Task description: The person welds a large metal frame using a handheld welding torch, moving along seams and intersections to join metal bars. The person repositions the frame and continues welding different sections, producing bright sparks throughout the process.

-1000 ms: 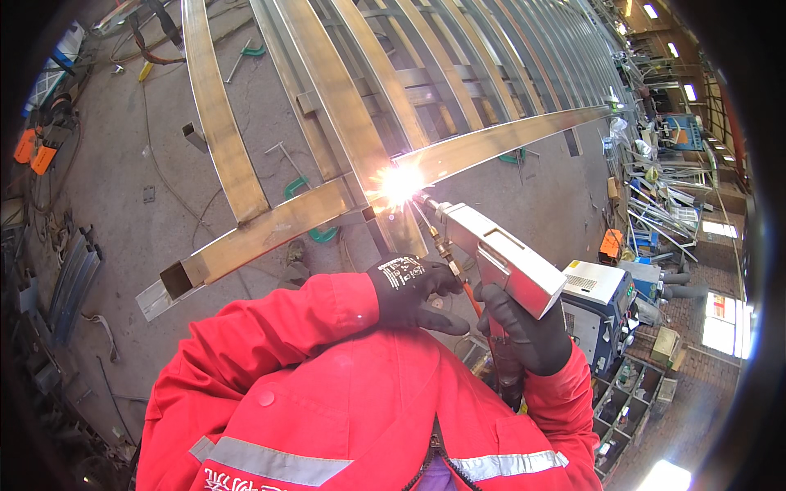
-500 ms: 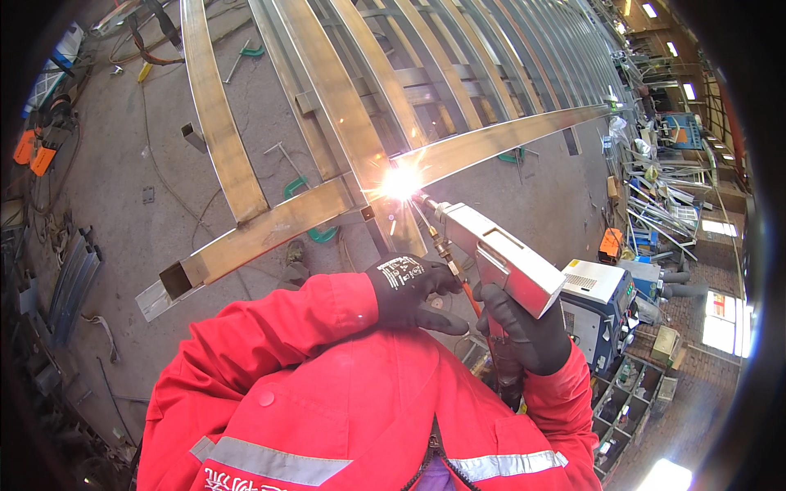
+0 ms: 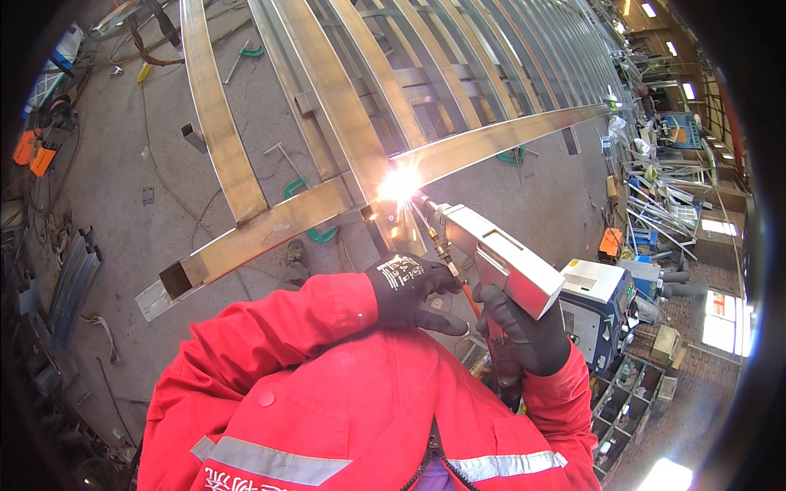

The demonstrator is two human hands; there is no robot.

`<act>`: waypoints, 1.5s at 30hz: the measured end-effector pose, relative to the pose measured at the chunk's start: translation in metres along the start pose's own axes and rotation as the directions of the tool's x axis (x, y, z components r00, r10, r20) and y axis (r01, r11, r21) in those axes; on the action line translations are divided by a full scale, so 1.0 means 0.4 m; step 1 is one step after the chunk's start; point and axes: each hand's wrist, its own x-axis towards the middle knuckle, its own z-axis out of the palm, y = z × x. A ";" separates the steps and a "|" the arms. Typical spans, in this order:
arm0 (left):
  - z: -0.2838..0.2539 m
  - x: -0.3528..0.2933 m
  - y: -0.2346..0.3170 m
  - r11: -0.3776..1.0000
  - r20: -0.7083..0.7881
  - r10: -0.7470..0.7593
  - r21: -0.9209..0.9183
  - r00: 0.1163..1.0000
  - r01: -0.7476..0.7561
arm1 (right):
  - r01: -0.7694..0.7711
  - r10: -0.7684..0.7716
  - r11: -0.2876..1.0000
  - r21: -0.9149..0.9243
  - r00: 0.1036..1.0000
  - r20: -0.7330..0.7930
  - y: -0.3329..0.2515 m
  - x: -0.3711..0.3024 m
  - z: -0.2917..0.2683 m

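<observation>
Right of the frame's centre, the gloved right hand (image 3: 530, 334) grasps a silver welding gun (image 3: 506, 255), its tip at a bright glow (image 3: 399, 184) on the metal tubing (image 3: 499, 144). The left hand (image 3: 407, 285) is beside the red hose (image 3: 472, 299); whether its fingers grip, I cannot tell. Lower right, a compartmented tray (image 3: 647, 365) holds small unidentifiable items.

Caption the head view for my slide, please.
Torch in right grip, bright flare at its tip, against a metal frame.
</observation>
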 end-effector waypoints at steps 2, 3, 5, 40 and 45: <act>0.000 -0.003 0.005 0.999 -0.001 -0.008 -0.036 1.000 0.008 | 0.002 -0.002 1.000 -0.012 1.000 0.001 -0.005 -0.001 0.001; -0.002 -0.002 0.007 1.000 0.007 0.002 -0.027 1.000 -0.002 | 0.002 -0.002 1.000 -0.002 1.000 -0.005 -0.004 -0.003 0.002; -0.010 0.001 0.008 1.000 0.021 0.023 -0.005 1.000 -0.023 | 0.004 -0.004 1.000 0.017 1.000 -0.018 0.000 -0.005 0.004; -0.007 -0.001 0.012 0.992 0.000 0.059 0.109 0.998 -0.058 | 0.028 -0.028 1.000 0.001 1.000 -0.009 0.004 -0.013 0.003; -0.002 0.001 0.002 0.990 0.012 0.079 0.115 0.997 -0.080 | 0.029 -0.029 1.000 -0.008 1.000 -0.002 0.005 -0.015 0.001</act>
